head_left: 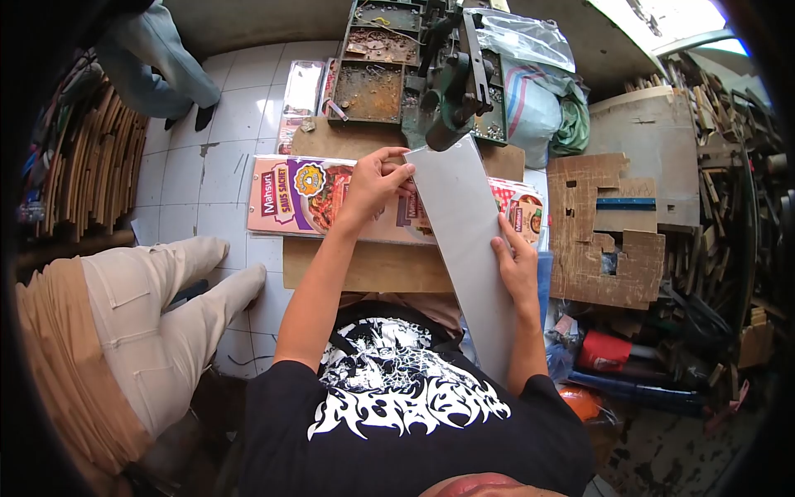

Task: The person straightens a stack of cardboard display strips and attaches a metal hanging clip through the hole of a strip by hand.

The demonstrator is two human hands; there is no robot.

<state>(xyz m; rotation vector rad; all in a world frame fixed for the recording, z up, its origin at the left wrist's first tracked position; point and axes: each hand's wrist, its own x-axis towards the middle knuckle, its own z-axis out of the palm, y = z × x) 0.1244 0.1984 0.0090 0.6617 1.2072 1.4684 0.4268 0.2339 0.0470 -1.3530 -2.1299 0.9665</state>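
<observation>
A long pale grey sheet (464, 240) slants from the press down toward my torso, its far end under the head of a dark green hand press (451, 103). My left hand (383, 186) is closed, with thumb and fingers at the sheet's far left corner. Along the right edge, my right hand (517, 263) grips the sheet, thumb on top and its other fingers partly hidden beneath. Under the sheet lies a printed "Mahsuri" sauce sign (286, 199), with its right part (522, 217) showing past the sheet.
Rusty divided trays (370, 89) with small metal bits flank the press. A cut brown board (580, 240) and a white sack (528, 108) are on the right. One person's trousers (141, 306) show close at left; another person's legs (157, 62) are farther back.
</observation>
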